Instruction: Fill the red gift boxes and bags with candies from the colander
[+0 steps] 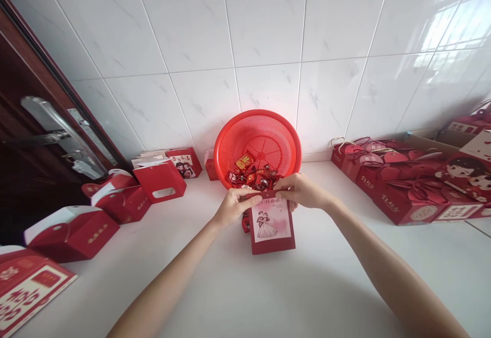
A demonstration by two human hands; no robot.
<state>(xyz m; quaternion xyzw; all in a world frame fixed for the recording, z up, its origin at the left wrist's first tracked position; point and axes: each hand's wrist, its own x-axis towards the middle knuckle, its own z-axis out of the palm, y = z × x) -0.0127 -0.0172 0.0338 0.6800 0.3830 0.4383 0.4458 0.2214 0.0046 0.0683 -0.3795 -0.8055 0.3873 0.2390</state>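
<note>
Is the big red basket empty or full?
Neither: small shiny packets lie heaped in the near side of the red basket, and bare mesh shows behind them.

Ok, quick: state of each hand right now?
Left hand: closed, pinching the top of the couple-print red box.
Right hand: closed, pinching the same top.

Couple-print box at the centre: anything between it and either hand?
Nothing visible. The left hand and right hand both pinch the couple-print box at its top edge. The red basket stands beyond the box, not between.
</note>
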